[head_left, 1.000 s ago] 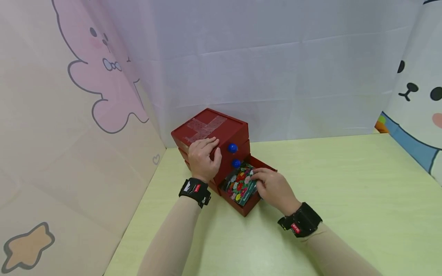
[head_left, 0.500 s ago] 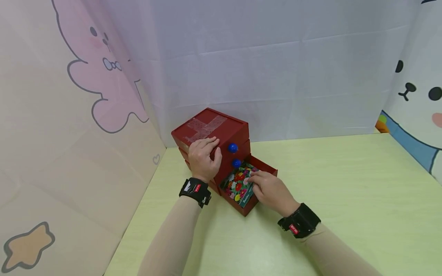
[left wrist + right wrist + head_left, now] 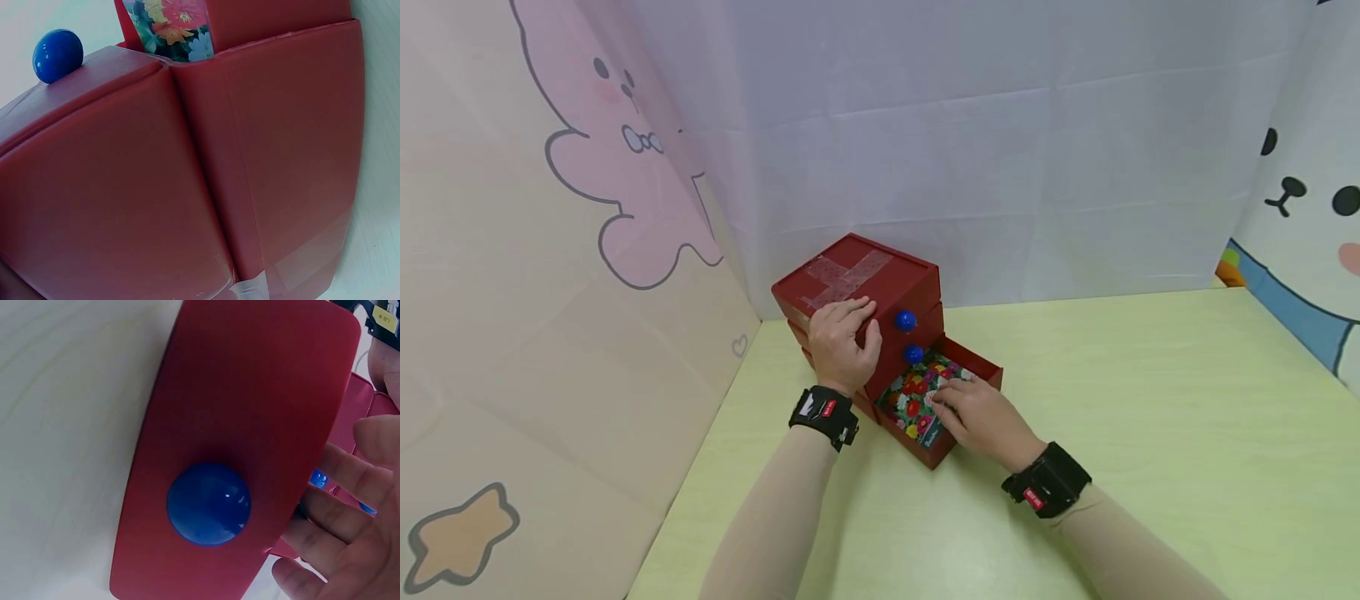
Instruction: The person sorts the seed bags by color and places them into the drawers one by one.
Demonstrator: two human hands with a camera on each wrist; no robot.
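A small red chest of drawers (image 3: 902, 279) stands at the back left, its lowest drawer (image 3: 981, 361) pulled out. Inside that drawer lies a flat flower-printed packet (image 3: 912, 407), its upper part also visible as bright blossoms in the left wrist view. My left hand (image 3: 844, 348) rests over the chest's near top edge, fingers on the lid. Reaching over the drawer front, my right hand (image 3: 985, 418) has its fingertips on the packet's right side. The right wrist view has the drawer's blue knob (image 3: 209, 504) close up, beside loosely extended fingers (image 3: 319, 540).
Two blue knobs (image 3: 906, 321) mark the upper drawers, both closed. Clear tape (image 3: 850, 279) crosses the lid. The chest stands on a pale green table (image 3: 1135, 400), near a white cloth backdrop (image 3: 970, 167) and a printed side cloth (image 3: 550, 358).
My right hand has shifted left, further over the drawer, and the packet now lies flatter inside with the hand's fingers on it. My left hand stays in place on the chest.
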